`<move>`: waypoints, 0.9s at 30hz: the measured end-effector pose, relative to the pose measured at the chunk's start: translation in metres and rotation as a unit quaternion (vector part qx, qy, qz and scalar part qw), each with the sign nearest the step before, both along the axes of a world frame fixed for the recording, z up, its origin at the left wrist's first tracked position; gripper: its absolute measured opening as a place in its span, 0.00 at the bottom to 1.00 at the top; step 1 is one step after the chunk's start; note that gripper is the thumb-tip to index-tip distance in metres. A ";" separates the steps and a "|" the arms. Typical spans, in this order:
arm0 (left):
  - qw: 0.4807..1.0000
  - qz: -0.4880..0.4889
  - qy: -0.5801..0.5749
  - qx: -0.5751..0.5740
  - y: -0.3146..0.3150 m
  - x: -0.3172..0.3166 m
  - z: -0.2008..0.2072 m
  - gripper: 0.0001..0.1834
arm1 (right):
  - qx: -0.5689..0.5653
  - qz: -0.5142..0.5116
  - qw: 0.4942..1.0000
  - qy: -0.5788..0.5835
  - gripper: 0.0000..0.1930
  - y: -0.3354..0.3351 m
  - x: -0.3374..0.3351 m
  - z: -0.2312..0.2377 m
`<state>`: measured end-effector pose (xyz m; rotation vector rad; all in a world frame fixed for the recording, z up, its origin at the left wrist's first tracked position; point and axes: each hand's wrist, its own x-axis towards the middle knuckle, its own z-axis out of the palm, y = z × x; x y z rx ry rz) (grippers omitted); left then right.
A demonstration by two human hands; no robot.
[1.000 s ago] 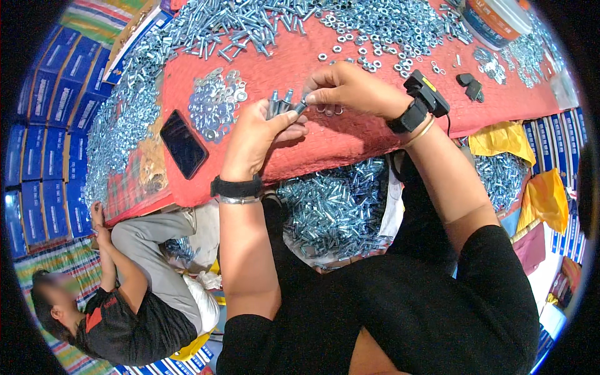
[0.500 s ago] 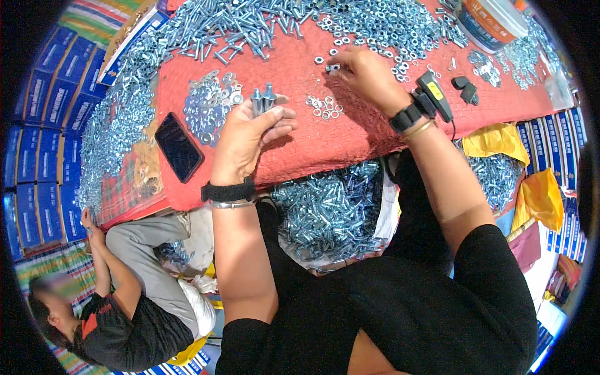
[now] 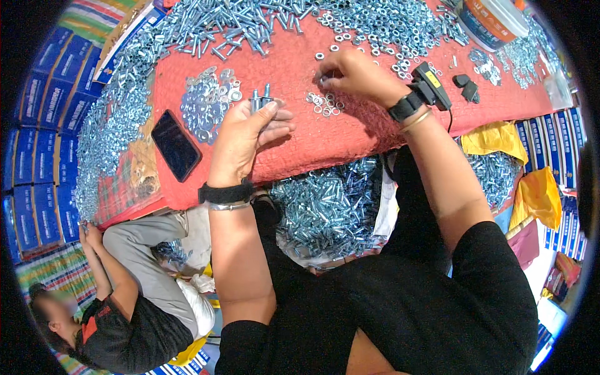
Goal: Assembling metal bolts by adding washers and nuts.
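Observation:
My left hand (image 3: 250, 128) is closed around a couple of silvery bolts (image 3: 256, 101), which stand upright between the thumb and the fingers. My right hand (image 3: 350, 74) is pinched over the red cloth, with a small metal piece that looks like a nut (image 3: 323, 79) at its fingertips. Just below those fingers lies a small heap of thin ring washers (image 3: 326, 106). Loose nuts (image 3: 375, 44) spread beyond the right hand. Flat washers (image 3: 209, 103) are heaped to the left of my left hand.
A red cloth (image 3: 300, 147) covers the table. Bolts (image 3: 237, 25) are piled along its far side, and a phone (image 3: 177, 145) lies at left. A plastic tub (image 3: 490, 25) stands far right. Below the edge is a sack of bolts (image 3: 328, 209). A person (image 3: 125, 312) sits at lower left.
My right hand has moved slightly left and nearer, away from the nuts and toward the ring washers. The left hand keeps hold of the bolts, nearly still.

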<state>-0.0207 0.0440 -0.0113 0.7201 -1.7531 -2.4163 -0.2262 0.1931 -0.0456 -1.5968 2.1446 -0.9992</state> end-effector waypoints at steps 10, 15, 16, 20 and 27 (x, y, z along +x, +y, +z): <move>1.000 0.002 -0.010 -0.013 0.003 0.000 0.000 0.13 | -0.002 0.024 0.984 0.178 0.11 0.019 0.005 0.005; 1.000 -0.016 -0.011 -0.016 0.003 -0.001 -0.001 0.16 | -0.010 0.066 0.989 0.131 0.11 0.020 0.004 0.010; 1.000 -0.018 -0.010 -0.021 0.004 -0.002 -0.001 0.16 | 0.001 0.077 0.988 0.132 0.11 0.021 0.004 0.011; 1.000 -0.018 -0.014 -0.019 0.006 -0.005 -0.004 0.15 | 0.004 0.074 0.983 0.166 0.11 0.021 0.004 0.002; 0.999 -0.031 -0.013 -0.008 0.009 -0.009 -0.010 0.14 | 0.006 0.022 0.985 0.170 0.11 0.016 0.011 -0.002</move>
